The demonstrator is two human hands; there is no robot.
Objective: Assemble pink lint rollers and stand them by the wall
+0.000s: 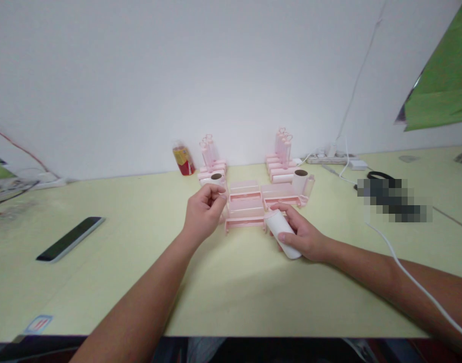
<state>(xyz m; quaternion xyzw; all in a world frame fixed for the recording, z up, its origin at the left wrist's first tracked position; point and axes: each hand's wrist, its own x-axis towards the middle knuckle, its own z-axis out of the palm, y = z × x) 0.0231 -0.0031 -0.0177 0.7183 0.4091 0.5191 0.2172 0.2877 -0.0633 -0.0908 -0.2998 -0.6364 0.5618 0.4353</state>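
My right hand (304, 236) rests on the pale yellow table (140, 262) and is closed round a white paper roll (283, 233), which lies tilted toward me. My left hand (204, 209) hovers just left of it with fingers curled in a pinch; whatever it holds is hidden. Between and behind the hands lie several pink plastic roller covers (245, 207). A white roll with a brown core (217, 178) stands behind my left hand, and another roll (300, 181) stands at the right of the pink pieces.
Two stacks of pink roller handles (212, 154) (282, 151) stand near the wall. A red and yellow bottle (183, 159) leans beside them. A black phone (70, 238) lies at left. A power strip (329, 158) and white cable (405, 272) run at right.
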